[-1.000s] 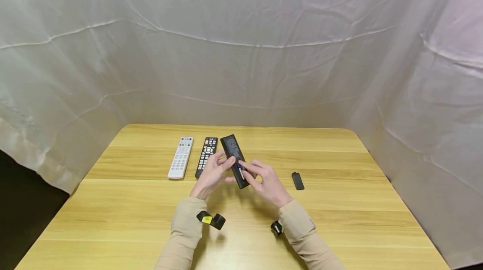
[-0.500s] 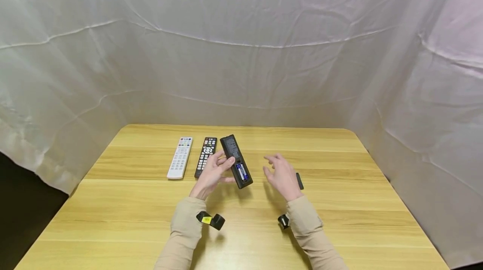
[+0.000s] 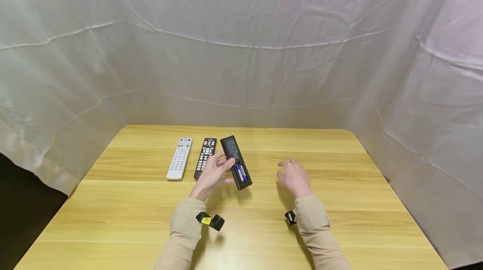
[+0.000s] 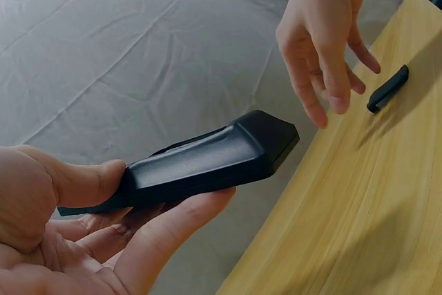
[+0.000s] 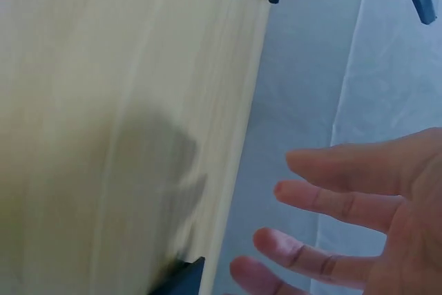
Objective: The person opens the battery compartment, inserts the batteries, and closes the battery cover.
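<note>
My left hand (image 3: 212, 174) holds a black remote control (image 3: 232, 147) above the table, thumb on top and fingers beneath. The remote's back faces up in the head view, its battery compartment uncovered with blue-and-silver batteries (image 3: 242, 173) inside. My right hand (image 3: 295, 179) hovers over the table to the right with relaxed, parted fingers and nothing in them. A small black battery cover (image 4: 388, 88) lies on the table near that hand in the left wrist view; in the head view the hand hides it.
Left of the held remote, a white remote (image 3: 179, 159) and another black remote (image 3: 206, 152) lie face up side by side. The left hand partly covers that black one. Grey cloth (image 3: 241, 73) hangs behind the wooden table (image 3: 362, 219).
My right hand has left the battery compartment and moved right to above the battery cover, opening its fingers. The left hand still holds the remote in nearly the same place.
</note>
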A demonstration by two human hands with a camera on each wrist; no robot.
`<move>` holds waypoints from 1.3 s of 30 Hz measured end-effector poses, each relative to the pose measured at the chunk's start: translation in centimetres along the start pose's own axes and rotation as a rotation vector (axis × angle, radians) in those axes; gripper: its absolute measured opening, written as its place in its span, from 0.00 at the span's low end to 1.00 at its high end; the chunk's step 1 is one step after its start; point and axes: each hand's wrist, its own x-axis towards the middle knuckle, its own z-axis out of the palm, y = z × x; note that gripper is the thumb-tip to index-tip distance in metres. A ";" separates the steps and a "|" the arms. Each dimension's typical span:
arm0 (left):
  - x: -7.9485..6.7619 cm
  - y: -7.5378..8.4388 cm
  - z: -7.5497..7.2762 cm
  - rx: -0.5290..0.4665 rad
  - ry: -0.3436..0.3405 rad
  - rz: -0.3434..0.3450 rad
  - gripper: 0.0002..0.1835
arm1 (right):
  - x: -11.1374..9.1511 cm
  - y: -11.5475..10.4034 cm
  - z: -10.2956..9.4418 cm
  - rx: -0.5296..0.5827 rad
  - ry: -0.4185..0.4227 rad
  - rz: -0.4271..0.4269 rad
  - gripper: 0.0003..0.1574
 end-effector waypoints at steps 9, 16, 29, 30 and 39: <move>0.0 0.1 -0.1 0.009 0.020 -0.012 0.25 | 0.2 1.6 -0.4 -0.044 -0.085 0.072 0.32; -0.2 0.3 -0.1 0.010 0.030 -0.010 0.24 | 0.3 3.1 -0.7 -0.015 -0.124 0.066 0.38; -0.1 0.4 0.0 0.016 0.022 -0.017 0.24 | 0.6 3.6 -0.6 0.009 -0.122 0.087 0.31; 0.0 0.4 0.0 0.015 0.024 -0.017 0.24 | 0.7 3.7 -0.6 0.004 -0.115 0.084 0.30; 0.0 0.2 -0.1 0.018 0.025 -0.018 0.24 | 1.1 4.2 -0.3 0.006 -0.077 0.089 0.31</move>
